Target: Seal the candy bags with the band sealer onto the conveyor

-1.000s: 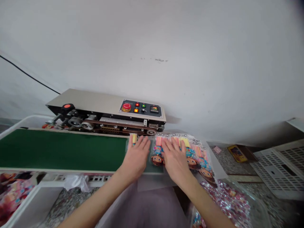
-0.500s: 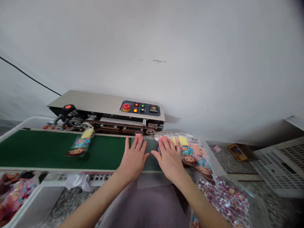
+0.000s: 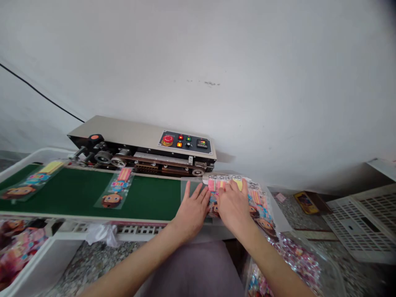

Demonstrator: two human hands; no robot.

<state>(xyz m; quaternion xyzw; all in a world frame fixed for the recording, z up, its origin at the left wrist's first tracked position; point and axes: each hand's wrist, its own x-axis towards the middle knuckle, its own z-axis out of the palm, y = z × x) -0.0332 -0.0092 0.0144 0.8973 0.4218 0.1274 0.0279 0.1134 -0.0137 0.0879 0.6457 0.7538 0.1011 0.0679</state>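
My left hand [image 3: 193, 206] lies flat, fingers spread, at the right end of the green conveyor belt [image 3: 148, 198], touching the edge of a fanned stack of cartoon-printed clear packets [image 3: 260, 198]. My right hand [image 3: 233, 204] rests flat on that stack, fingers stretched out over the packets' tops. One packet [image 3: 116, 189] with pink sticks rides the belt under the sealing machine [image 3: 142, 146]. Another packet [image 3: 29, 183] with yellow sticks lies near the belt's left end.
The sealer's control panel [image 3: 185, 142] shows a red button and lit indicators. A clear bag of wrapped candies [image 3: 297, 264] sits lower right, white plastic crates [image 3: 355, 222] at far right. A white tub with colourful packets [image 3: 15, 255] stands at lower left. A wall is behind.
One packet has travelled left along the belt to its far end, and a second packet now rides the belt. Both hands moved right onto the stack.
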